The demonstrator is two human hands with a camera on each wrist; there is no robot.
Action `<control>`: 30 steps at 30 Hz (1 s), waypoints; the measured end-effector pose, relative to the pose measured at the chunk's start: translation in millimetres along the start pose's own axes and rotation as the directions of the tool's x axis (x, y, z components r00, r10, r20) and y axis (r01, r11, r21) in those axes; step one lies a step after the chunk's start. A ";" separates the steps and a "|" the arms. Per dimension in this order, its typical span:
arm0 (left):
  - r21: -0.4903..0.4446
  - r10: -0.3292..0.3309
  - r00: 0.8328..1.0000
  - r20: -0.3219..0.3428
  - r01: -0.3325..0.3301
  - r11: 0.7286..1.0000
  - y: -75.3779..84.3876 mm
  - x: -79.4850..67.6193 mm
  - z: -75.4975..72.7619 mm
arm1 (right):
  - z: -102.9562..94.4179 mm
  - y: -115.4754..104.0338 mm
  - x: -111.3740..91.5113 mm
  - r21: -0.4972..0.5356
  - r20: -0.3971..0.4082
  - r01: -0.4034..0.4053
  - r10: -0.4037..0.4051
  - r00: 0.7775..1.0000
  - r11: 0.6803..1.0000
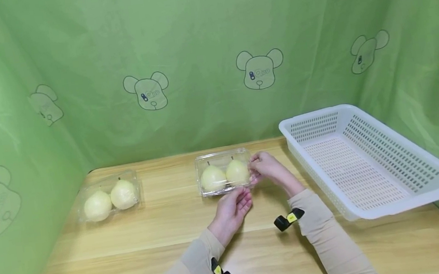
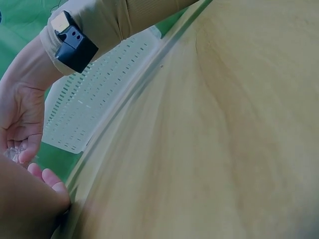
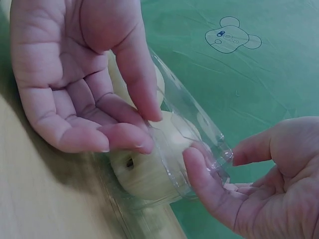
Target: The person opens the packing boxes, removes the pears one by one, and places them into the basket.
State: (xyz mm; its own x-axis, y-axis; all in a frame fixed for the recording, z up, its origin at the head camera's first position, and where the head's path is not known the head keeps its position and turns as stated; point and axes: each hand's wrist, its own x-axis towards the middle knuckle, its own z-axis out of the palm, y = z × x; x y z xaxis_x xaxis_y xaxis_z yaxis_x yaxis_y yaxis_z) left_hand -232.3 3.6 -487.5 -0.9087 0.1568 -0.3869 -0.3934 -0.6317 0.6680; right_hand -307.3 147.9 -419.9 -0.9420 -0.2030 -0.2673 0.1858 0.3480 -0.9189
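Observation:
A clear plastic clamshell box [image 1: 206, 193] with two pale yellow pears [image 1: 213, 177] inside sits near the back middle of the table. My right hand [image 1: 266, 166] grips its right end; in the right wrist view the thumb [image 3: 209, 181] lies over the clear corner, with a finger on the other side. At the front rim is my left hand [image 1: 234, 208], palm turned up. Its thumb and forefinger pinch the thin plastic edge in the right wrist view, the other fingers curling loosely below. Mostly the back of the left hand [image 2: 30, 204] fills the left wrist view's lower corner.
On the left of the table lies another clear box [image 1: 136, 197] with two pears [image 1: 123, 194]. A white perforated basket [image 1: 319, 179] stands at the right, its inside bare. Green curtains [image 1: 198, 30] with bear-head prints surround the wooden table [image 1: 156, 254].

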 end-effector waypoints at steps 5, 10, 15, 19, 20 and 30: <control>0.007 -0.003 1.000 -0.007 0.003 1.000 4.1 -1.6 -1.9 | -1.4 2.7 3.4 0.032 0.001 0.001 -0.001 1.000 0.999; 0.005 -0.001 1.000 -0.021 0.001 1.000 7.8 -3.5 -5.6 | -1.9 4.4 5.0 0.028 -0.011 0.007 -0.006 1.000 1.000; 0.001 0.009 1.000 -0.023 -0.009 1.000 10.3 -3.8 -10.7 | -1.1 4.0 4.5 0.025 -0.021 0.012 -0.011 1.000 1.000; -0.011 0.015 0.999 -0.030 -0.015 1.000 13.2 -5.1 -14.7 | -0.6 4.2 4.4 0.029 -0.032 0.016 -0.016 0.999 0.999; -0.013 0.016 0.999 -0.032 -0.016 1.000 14.2 -5.8 -15.9 | -0.6 4.5 4.5 0.031 -0.034 0.017 -0.016 0.999 0.999; -0.041 0.037 0.996 -0.084 -0.040 0.998 23.5 -9.5 -25.5 | -1.9 6.8 4.3 0.050 -0.036 0.037 -0.035 0.999 0.998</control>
State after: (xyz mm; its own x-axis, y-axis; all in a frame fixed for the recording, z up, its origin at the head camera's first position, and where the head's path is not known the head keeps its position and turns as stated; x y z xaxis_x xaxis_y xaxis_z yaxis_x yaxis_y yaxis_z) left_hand -229.4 -32.1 -484.3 -0.9076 0.0693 -0.4141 -0.3506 -0.6677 0.6567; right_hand -310.6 151.1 -426.8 -0.9573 -0.1822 -0.2246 0.1648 0.2945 -0.9413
